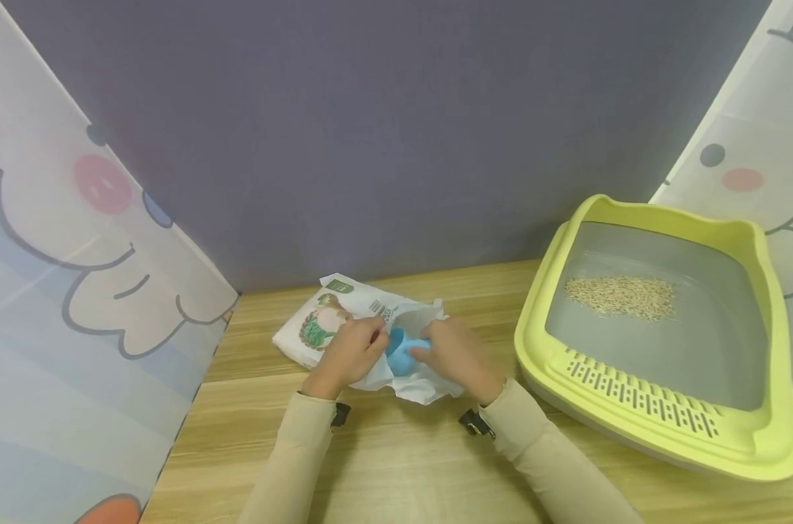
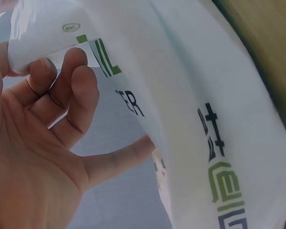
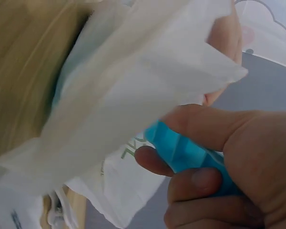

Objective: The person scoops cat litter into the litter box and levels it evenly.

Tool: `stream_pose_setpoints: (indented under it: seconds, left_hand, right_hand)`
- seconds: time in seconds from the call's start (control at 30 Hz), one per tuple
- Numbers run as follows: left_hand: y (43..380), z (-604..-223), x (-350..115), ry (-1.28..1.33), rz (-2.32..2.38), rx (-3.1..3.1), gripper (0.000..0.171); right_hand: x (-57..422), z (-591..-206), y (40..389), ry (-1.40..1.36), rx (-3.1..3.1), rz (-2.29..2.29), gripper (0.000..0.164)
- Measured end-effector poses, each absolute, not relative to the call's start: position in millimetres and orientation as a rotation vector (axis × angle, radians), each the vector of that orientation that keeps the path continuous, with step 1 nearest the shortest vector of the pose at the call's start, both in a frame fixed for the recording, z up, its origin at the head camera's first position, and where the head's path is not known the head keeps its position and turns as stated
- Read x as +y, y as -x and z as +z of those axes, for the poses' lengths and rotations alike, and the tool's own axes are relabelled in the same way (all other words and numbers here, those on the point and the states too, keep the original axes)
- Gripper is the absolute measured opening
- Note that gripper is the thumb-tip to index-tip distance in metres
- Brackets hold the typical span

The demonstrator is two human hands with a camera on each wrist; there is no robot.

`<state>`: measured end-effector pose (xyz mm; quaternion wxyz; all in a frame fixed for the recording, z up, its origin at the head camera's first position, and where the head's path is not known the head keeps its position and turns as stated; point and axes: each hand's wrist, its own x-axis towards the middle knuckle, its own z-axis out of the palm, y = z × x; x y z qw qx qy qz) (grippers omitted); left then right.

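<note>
A white printed bag [image 1: 363, 295] of plastic-like film lies on the table with its torn, crumpled mouth toward the right. My left hand [image 1: 353, 351] pinches the edge of that mouth between thumb and fingers; in the left wrist view the bag [image 2: 190, 71] is lifted beside the palm. A blue scoop [image 1: 403, 358] sits within the mouth of the bag. My right hand [image 1: 458, 353] grips its ribbed handle, and in the right wrist view the scoop [image 3: 183, 155] is partly covered by the white film. What the scoop's bowl contains is hidden.
To the right stands a litter box with a yellow-green rim [image 1: 534, 335] and a slotted front ledge. Pale pellets [image 1: 622, 296] lie in a patch on its grey floor. A grey panel [image 1: 396, 145] rises behind the wooden table [image 1: 409, 458]; cartoon-printed sheets flank both sides.
</note>
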<state>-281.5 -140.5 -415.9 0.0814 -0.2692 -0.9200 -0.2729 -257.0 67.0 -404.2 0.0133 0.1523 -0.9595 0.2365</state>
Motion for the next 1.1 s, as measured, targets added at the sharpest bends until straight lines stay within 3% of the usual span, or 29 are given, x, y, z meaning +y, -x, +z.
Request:
stream_pose_setpoints:
  seconds: [0.33, 1.1]
  left_hand:
    - [281.7, -416.4, -139.8, 0.810, -0.828, -2.747, 0.030]
    - [284.7, -420.0, -141.7, 0.779, -0.851, -2.734, 0.031]
  right_hand:
    - [58.1, -414.0, 259.4, -0.539, -2.866, 0.740, 0.048]
    - [59.0, -430.6, 270.4, -0.513, -2.899, 1.021, 0.043]
